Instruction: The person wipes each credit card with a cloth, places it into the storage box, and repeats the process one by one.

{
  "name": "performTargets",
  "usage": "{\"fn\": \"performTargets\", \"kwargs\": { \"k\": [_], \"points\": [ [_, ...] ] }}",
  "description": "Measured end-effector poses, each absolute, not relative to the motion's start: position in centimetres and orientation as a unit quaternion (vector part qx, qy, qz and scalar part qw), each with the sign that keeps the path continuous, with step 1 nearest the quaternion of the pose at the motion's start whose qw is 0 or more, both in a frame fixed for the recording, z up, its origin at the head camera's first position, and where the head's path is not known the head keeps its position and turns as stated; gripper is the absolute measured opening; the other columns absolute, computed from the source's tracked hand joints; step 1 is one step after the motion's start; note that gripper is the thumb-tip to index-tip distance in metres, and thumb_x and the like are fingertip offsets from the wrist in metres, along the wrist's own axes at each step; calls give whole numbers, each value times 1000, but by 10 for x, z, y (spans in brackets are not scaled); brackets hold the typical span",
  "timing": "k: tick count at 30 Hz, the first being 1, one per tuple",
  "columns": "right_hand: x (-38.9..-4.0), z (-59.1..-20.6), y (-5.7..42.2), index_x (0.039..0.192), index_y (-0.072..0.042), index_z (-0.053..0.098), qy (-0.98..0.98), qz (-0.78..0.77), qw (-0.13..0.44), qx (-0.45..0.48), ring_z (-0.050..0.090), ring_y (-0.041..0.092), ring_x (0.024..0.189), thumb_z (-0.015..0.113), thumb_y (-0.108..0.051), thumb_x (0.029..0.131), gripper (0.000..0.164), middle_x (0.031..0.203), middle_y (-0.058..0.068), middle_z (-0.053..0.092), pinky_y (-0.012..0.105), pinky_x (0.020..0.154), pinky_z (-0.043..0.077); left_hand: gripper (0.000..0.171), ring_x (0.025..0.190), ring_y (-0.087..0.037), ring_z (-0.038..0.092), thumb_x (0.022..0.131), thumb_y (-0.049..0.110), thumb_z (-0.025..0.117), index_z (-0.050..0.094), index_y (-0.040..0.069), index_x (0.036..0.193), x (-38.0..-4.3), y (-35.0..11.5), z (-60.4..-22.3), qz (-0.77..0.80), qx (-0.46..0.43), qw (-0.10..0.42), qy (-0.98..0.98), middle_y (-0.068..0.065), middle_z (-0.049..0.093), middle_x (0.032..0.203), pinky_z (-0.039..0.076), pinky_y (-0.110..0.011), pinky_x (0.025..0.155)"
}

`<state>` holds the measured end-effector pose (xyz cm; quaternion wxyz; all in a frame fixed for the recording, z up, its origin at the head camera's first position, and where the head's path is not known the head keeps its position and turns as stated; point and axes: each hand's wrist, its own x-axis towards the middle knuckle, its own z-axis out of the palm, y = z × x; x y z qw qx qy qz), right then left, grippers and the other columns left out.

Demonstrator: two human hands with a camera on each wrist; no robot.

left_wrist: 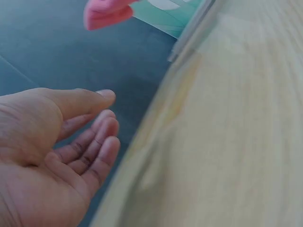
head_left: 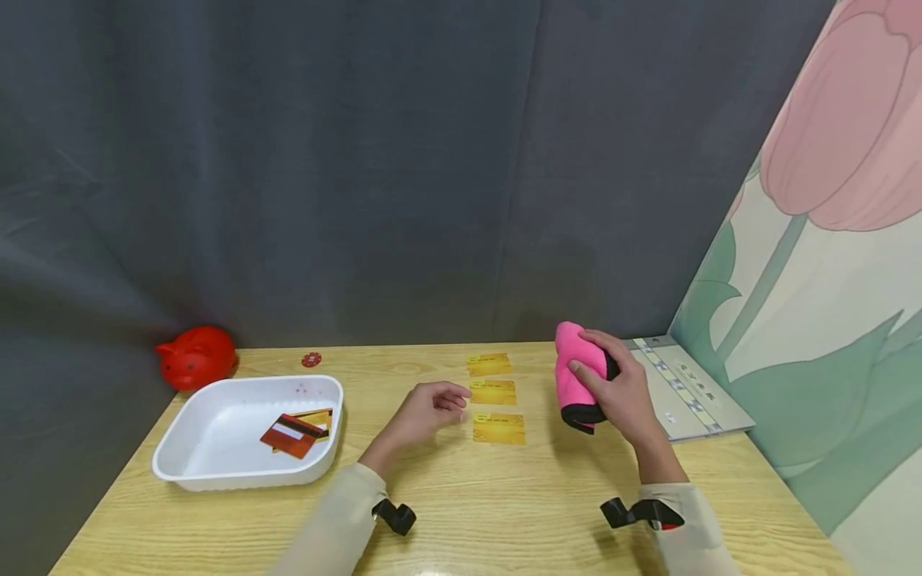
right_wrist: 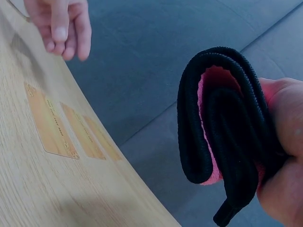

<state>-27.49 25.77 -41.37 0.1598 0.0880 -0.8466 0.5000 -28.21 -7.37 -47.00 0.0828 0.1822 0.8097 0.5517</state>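
Right hand (head_left: 623, 390): gripping a folded pink cloth (head_left: 575, 370) with black edging in curled fingers, above the desk (head_left: 504, 512).
Left hand (head_left: 423, 411): hovering near the yellow cards (head_left: 493, 393), with loosely bent, empty fingers.
Yellow cards: three, lying in a column between both hands.
White tray (head_left: 223, 436): at left, containing a red card (head_left: 284, 442), near a red piggy bank (head_left: 198, 358).

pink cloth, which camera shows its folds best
The right wrist view: the pink cloth is large and close there, its black-edged layers seen end-on. The head view shows it smaller, mostly its pink side, gripped by the right hand. The left wrist view catches only a pink part, cut off at the top.
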Motion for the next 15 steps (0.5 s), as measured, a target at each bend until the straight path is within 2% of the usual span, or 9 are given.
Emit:
{"fn": "performTargets", "kwargs": {
  "k": [8,15],
  "points": [
    [-272,-413,257,149,-22,55,-842,508,155,92,50,35,130,73,-25,97,56,158,11,45,11,85,47,34,83,-12,58,91,9,78,71,3,124,-291,-57,-490,567,182,96,797,-9,69,101,51,-21,73],
    [-272,-412,257,150,-22,54,-844,506,152,91,50,36,130,73,-24,97,57,158,12,45,12,85,48,37,71,-12,45,86,12,84,71,9,120,-294,-53,-497,541,190,118,811,3,54,82,49,-25,74]
  ]
}}
